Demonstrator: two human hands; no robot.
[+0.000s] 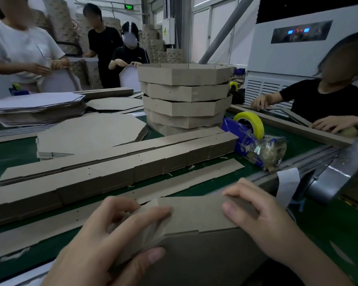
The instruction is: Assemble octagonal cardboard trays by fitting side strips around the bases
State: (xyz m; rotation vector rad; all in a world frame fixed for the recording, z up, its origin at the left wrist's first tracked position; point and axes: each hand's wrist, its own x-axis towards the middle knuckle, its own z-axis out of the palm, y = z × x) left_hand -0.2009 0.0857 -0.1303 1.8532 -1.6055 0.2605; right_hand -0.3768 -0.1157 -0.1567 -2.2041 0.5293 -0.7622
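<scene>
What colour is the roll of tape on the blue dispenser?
Yellow; the tape roll shows best in the head view.

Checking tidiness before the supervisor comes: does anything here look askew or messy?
The stack of assembled octagonal trays is uneven, its layers twisted and offset. The blue tape dispenser is swathed in crumpled clear tape.

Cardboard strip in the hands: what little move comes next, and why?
Probably bend the side strip round the base's next corner: the left hand grips its bent end, the right hand holds its far edge, and the base's right edge looks bare.
</scene>
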